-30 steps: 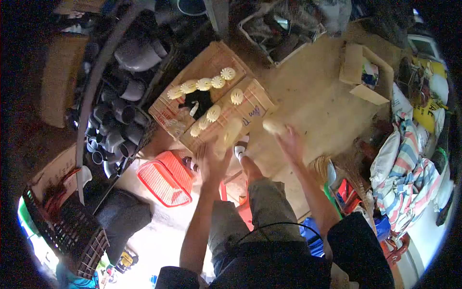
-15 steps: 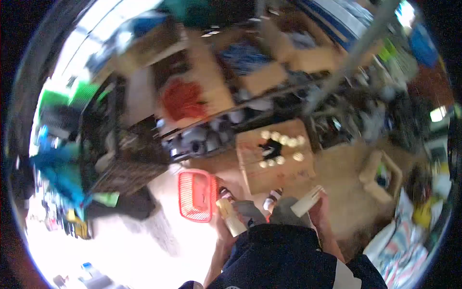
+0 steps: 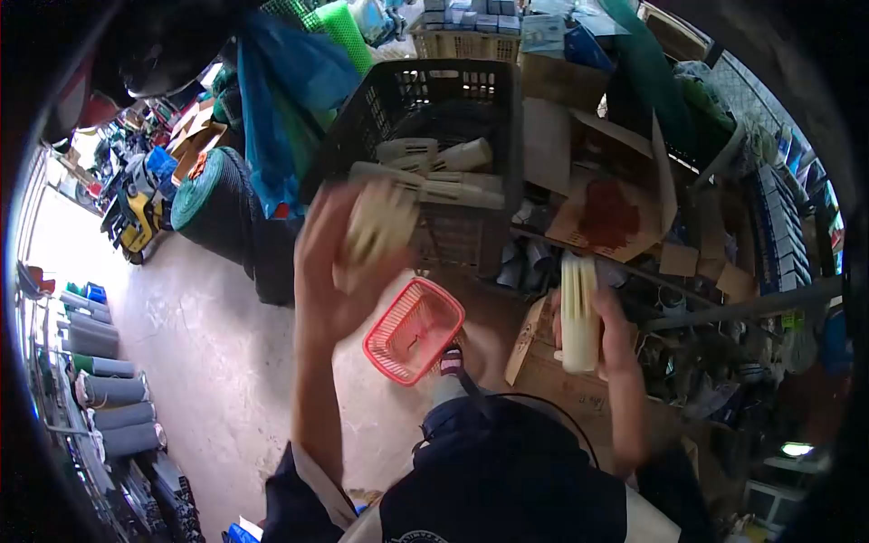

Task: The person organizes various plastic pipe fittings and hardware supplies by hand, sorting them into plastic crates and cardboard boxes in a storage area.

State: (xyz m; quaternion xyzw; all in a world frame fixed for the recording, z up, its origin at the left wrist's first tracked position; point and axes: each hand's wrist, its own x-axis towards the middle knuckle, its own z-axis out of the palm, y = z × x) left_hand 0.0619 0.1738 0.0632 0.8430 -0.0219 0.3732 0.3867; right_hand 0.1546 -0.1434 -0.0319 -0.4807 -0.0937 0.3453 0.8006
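Observation:
My left hand [image 3: 330, 271] is raised and grips a cream stack of plastic discs [image 3: 380, 220], blurred, just in front of a black crate [image 3: 425, 118]. The crate holds several more cream stacks [image 3: 434, 167] lying on their sides. My right hand [image 3: 611, 330] holds a second cream stack of discs [image 3: 579, 312] upright, lower and to the right, above a cardboard box [image 3: 529, 339].
A red plastic basket [image 3: 415, 330] lies on the concrete floor between my hands. Grey pipes [image 3: 100, 389] line the left side. A rolled green mat [image 3: 213, 195], blue bags [image 3: 281, 90] and shelves of cardboard boxes [image 3: 606, 208] crowd the area behind the crate.
My view has swung from the cardboard box of discs toward the black crate. Both hands have lifted with their stacks, the left one up to the crate.

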